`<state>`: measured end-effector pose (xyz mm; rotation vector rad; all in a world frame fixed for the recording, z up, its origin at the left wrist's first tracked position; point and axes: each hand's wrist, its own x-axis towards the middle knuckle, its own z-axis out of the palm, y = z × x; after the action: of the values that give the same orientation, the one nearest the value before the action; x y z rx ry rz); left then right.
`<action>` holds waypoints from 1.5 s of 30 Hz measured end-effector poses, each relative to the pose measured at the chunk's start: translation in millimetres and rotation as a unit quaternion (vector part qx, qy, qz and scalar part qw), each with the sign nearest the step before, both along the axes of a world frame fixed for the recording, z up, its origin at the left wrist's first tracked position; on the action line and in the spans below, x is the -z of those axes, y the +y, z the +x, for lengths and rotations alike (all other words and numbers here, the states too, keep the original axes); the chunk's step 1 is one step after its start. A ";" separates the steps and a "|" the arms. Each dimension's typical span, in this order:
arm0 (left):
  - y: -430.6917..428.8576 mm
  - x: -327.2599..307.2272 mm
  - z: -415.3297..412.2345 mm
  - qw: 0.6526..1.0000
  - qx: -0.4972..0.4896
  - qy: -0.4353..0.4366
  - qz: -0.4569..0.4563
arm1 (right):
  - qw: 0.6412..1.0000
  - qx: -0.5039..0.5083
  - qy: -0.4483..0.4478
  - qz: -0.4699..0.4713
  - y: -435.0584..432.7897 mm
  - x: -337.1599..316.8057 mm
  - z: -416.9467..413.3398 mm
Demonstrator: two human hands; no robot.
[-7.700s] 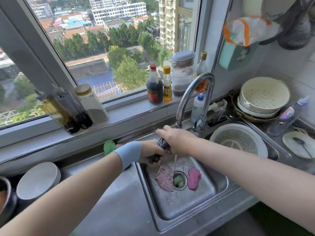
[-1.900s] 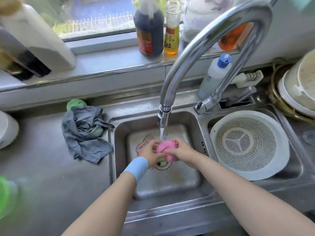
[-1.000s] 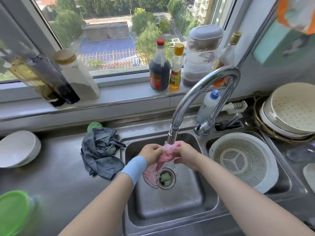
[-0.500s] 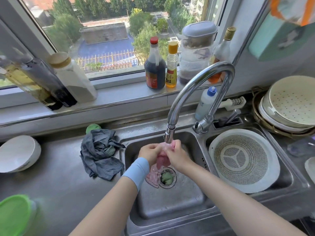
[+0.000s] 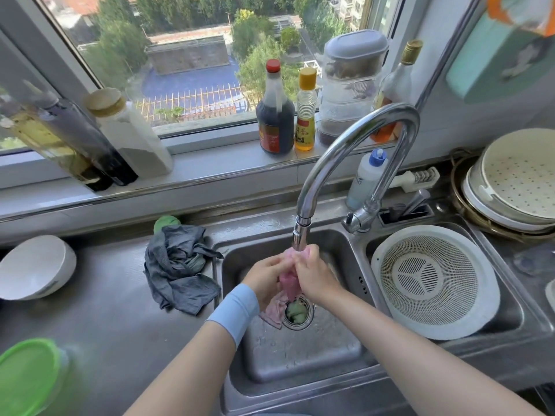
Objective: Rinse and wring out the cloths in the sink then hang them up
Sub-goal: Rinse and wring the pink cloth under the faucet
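Now both grips are curled round the pink cloth [image 5: 289,282], left hand [image 5: 265,276] and right hand [image 5: 313,274] side by side under the tap [image 5: 299,232]. It hangs lengthwise toward the drain [image 5: 309,314], so we judge a twist comes next.

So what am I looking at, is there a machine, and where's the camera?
No machine: these are a person's two bare hands, filmed by one camera worn on the head, looking down. The left hand, with the blue wristband, and the right hand both grip a pink cloth below the tap, over the sink. A paler cloth lies by the drain. A grey cloth sits on the counter left of the sink, and a white colander fills the other basin.
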<state>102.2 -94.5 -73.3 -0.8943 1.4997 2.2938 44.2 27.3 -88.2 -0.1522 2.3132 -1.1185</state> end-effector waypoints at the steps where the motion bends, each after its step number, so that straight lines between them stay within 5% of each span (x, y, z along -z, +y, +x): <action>1: 0.2 1.4 0.4 0.999 0.007 -0.001 -0.031 | 1.000 0.010 -0.028 -0.009 -1.8 -1.9 -5.7; 7: -1.1 14.0 -7.4 0.991 -0.014 -0.069 -0.118 | 0.963 0.141 -0.223 -0.063 -2.7 0.1 -16.8; 11: -10.7 17.6 -5.6 0.978 0.001 -0.113 -0.176 | 0.909 0.087 -0.359 -0.193 21.6 3.4 -16.0; 14: -11.1 21.0 -2.7 0.981 -0.001 -0.115 -0.155 | 0.942 0.057 -0.304 -0.129 32.6 7.3 -14.9; 18: 1.3 20.3 -3.3 0.996 0.020 -0.064 -0.057 | 0.992 0.040 -0.120 -0.023 20.9 -1.3 -16.4; 24: 8.3 15.1 -17.1 0.975 0.013 -0.102 -0.199 | 0.998 0.030 0.040 0.041 -0.7 -11.0 -14.8; 27: -0.8 10.4 -20.5 0.978 0.012 -0.111 -0.177 | 0.995 0.072 -0.061 -0.043 -5.4 -12.4 -19.7; 31: -13.0 7.3 -18.4 0.993 -0.014 -0.092 -0.073 | 0.903 0.122 -0.310 -0.270 4.1 -5.0 -21.8; 37: -19.8 14.4 -6.6 0.981 -0.035 -0.098 -0.164 | 0.983 0.110 -0.142 -0.050 17.5 4.0 -30.6; 42: -19.9 13.8 -5.8 0.968 -0.033 -0.119 -0.218 | 0.963 0.147 -0.188 -0.123 8.7 -1.6 -28.1; 45: -23.1 14.0 -6.1 0.939 0.066 -0.158 -0.299 | 0.960 0.099 -0.202 -0.167 3.1 -8.1 -22.8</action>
<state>96.1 -117.6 -87.3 -1.1921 2.0543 1.5085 21.5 30.4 -80.0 0.1737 1.7975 -1.4817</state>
